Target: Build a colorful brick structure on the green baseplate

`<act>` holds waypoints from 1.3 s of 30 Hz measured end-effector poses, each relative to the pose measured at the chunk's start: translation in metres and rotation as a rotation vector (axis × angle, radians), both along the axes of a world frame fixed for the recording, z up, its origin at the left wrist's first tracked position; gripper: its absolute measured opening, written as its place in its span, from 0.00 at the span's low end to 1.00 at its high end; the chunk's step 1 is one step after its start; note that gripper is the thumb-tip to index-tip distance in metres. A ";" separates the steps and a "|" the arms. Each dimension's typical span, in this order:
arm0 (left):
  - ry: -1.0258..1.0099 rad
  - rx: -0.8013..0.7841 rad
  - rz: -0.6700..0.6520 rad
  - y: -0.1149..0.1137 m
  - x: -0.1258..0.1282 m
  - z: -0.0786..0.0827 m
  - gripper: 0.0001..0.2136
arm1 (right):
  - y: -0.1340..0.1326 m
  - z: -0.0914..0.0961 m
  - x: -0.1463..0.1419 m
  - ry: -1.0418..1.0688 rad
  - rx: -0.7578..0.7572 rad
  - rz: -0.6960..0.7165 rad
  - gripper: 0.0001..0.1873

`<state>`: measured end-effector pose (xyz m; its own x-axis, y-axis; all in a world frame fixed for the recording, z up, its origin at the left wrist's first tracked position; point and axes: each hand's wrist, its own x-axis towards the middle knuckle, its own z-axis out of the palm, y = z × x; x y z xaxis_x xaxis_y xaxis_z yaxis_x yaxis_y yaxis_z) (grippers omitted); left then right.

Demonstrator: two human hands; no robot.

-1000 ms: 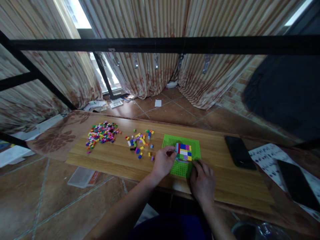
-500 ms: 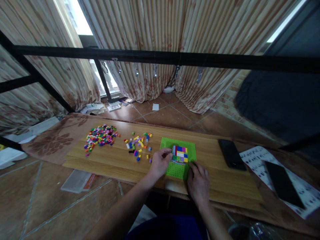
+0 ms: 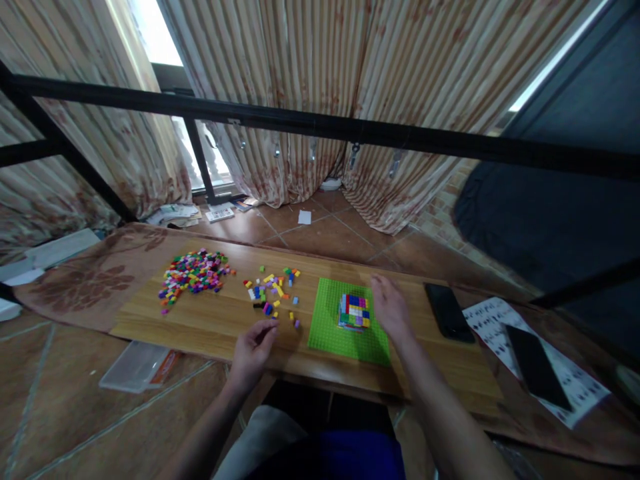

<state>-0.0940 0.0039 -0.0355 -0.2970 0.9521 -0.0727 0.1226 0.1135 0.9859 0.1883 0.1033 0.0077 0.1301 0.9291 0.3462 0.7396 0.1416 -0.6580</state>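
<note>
Low over the wooden table, my left hand [image 3: 253,353] has its thumb and fingertips pinched together at the near edge of the loose toy bricks [image 3: 274,287]. What is between those fingertips, if anything, is too small to tell. My right hand [image 3: 391,307] rests at the right edge of the green baseplate [image 3: 325,333], fingers stretched out and holding nothing. On the baseplate stands a small block of stacked, many-coloured toy bricks [image 3: 354,312], to the left of my right hand and apart from it.
A large pile of small bricks [image 3: 195,272] lies at the left of the wooden table [image 3: 200,323]. To the right are a black phone [image 3: 449,312], a printed sheet [image 3: 493,320] and another dark, flat device [image 3: 537,367]. A black metal bar [image 3: 300,120] crosses beyond the table.
My left hand has left the stacked bricks and moved left to the loose ones. My right hand has shifted from the baseplate's near side up along its right edge, fingers straightened.
</note>
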 end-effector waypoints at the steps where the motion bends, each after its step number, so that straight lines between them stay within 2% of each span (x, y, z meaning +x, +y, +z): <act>1: 0.019 -0.004 0.022 -0.003 -0.007 0.000 0.15 | 0.007 0.004 -0.012 -0.039 -0.014 0.039 0.25; 5: 0.063 -0.050 0.087 -0.011 -0.034 -0.002 0.17 | 0.018 0.004 -0.053 -0.440 -0.224 0.140 0.28; 8: 0.095 -0.070 0.141 -0.014 -0.054 -0.005 0.18 | 0.017 -0.003 -0.064 -0.559 -0.337 0.151 0.30; 13: 0.256 -0.056 0.189 -0.008 -0.079 -0.010 0.18 | 0.015 -0.005 -0.062 -0.609 -0.382 0.196 0.32; 18: 0.525 0.029 0.164 0.019 -0.092 -0.014 0.15 | 0.013 -0.001 -0.062 -0.640 -0.392 0.252 0.30; 25: 0.985 0.109 -0.028 0.063 -0.103 -0.016 0.13 | 0.010 0.001 -0.067 -0.648 -0.406 0.279 0.28; 28: 1.110 0.081 -0.083 0.070 -0.104 -0.015 0.14 | 0.011 -0.001 -0.066 -0.618 -0.407 0.279 0.27; 31: 1.139 0.069 -0.092 0.072 -0.104 -0.017 0.13 | 0.012 0.000 -0.070 -0.604 -0.341 0.263 0.22; 34: 1.123 0.072 -0.101 0.072 -0.105 -0.019 0.13 | 0.011 0.006 -0.095 -0.569 -0.213 0.277 0.19; 35: 1.119 0.072 -0.103 0.072 -0.105 -0.020 0.13 | 0.010 0.008 -0.108 -0.545 -0.199 0.320 0.18; 37: 1.114 0.072 -0.106 0.072 -0.105 -0.019 0.12 | 0.007 0.008 -0.139 -0.520 -0.231 0.415 0.17; 39: 1.108 0.074 -0.112 0.071 -0.105 -0.018 0.13 | 0.006 0.004 -0.167 -0.568 -0.296 0.418 0.15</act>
